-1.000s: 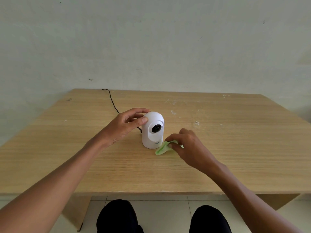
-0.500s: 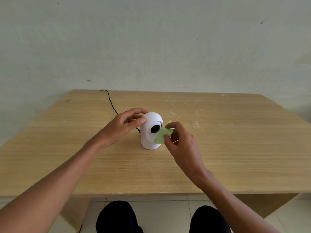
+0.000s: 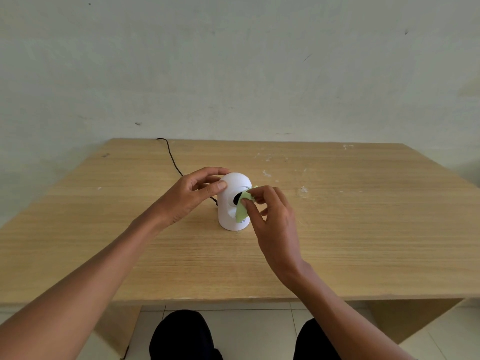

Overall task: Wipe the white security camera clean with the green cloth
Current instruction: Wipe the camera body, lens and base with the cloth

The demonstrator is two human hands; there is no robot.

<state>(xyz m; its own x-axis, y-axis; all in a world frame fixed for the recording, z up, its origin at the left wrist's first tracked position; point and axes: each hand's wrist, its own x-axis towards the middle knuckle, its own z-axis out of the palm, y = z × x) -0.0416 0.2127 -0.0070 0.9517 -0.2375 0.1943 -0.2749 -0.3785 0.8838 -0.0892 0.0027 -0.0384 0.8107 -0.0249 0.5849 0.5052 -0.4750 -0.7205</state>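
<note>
A white domed security camera (image 3: 231,216) stands upright near the middle of the wooden table (image 3: 337,229), its dark lens facing me. My left hand (image 3: 189,196) grips the camera's upper left side, thumb on the front and fingers over the top. My right hand (image 3: 270,219) pinches a small green cloth (image 3: 242,210) between thumb and fingers. The cloth is pressed against the right part of the lens and hangs down over the camera's front, covering part of the lens.
A black cable (image 3: 171,158) runs from behind the camera to the table's back left edge. White specks (image 3: 302,189) dot the tabletop to the right. A pale wall stands behind the table. My knees (image 3: 181,333) show below the front edge.
My right hand lifted the green cloth from the tabletop beside the camera's base up to the lens and pressed it there. My left hand kept its hold on the camera.
</note>
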